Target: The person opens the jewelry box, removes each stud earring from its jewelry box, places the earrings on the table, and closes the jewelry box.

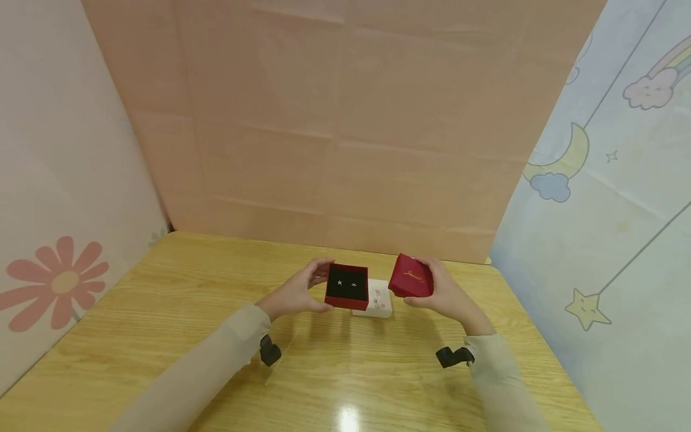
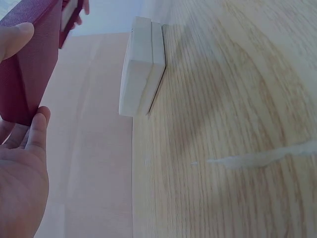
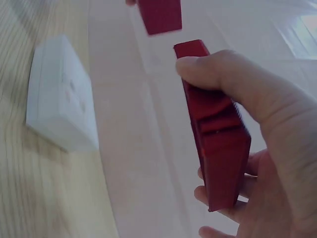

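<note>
My left hand grips the base of a red jewelry box by its left side, thumb at the front and fingers behind. Two small star-shaped earrings sit on the box's black insert. In my right hand is the red lid, tilted, with gold lettering on top; thumb and fingers pinch it from opposite sides in the right wrist view. Lid and base are apart, both held above the table. Below and between them lies a white box with a small printed pattern, partly hidden by the red base.
The wooden table spreads under both arms. A plain peach backdrop stands behind its far edge, with patterned panels at the left and right sides. Black straps with cameras sit on both wrists.
</note>
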`<state>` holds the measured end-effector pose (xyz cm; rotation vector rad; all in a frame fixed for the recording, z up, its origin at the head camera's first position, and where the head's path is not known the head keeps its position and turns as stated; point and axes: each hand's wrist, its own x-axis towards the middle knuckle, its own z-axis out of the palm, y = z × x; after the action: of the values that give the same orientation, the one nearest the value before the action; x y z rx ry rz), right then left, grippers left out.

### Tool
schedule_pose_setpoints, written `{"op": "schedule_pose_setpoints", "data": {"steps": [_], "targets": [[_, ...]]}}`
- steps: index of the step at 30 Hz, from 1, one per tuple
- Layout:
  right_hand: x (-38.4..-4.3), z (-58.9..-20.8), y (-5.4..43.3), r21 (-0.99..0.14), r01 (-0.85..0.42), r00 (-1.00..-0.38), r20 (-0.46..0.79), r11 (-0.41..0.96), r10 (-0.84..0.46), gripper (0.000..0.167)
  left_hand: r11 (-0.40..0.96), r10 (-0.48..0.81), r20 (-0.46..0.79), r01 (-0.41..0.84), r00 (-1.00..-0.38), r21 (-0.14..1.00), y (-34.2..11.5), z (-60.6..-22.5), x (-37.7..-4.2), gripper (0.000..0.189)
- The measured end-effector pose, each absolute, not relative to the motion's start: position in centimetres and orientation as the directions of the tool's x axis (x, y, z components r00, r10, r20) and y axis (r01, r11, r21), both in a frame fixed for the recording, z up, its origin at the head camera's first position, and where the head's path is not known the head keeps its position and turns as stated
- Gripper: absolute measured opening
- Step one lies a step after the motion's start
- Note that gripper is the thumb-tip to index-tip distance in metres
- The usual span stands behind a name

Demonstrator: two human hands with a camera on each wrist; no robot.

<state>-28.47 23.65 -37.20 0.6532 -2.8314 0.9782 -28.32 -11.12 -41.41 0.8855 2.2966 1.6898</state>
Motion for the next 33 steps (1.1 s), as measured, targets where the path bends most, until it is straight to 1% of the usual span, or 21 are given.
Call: {"op": "schedule_pose_setpoints", "data": {"steps": [10,17,23,27,33], "targets": [[-30.1,-39.9,26.8,-0.545,-0.339,-0.935,0.101,0.767,-0.341,0.084,0.206,0.541,0.215,0.376,-0.813,0.904,-11.2,-41.3,-28.3,0.089],[-30.9,-42.1,27.5,-0.511,-0.267,-0.949,-0.008,0.817,-0.316,0.089,0.190,0.542,0.229,0.383,-0.809,0.904,-11.2,-41.2,-28.2,0.087],[-30.9,-43.2,27.3,-0.525,-0.213,-0.947,-0.098,0.824,-0.307,0.092,0.175,0.556,0.234,0.388,-0.798,0.905,-11.2,-41.5,-28.3,0.086],[-30.8,-43.9,27.2,-0.525,-0.198,-0.946,-0.119,0.827,-0.302,0.091,0.175,0.558,0.232,0.386,-0.797,0.906,-11.2,-41.4,-28.3,0.084],[-30.8,-44.2,27.2,-0.532,-0.197,-0.946,-0.117,0.824,-0.302,0.090,0.174,0.560,0.232,0.387,-0.795,0.905,-11.2,-41.5,-28.4,0.085]]}}
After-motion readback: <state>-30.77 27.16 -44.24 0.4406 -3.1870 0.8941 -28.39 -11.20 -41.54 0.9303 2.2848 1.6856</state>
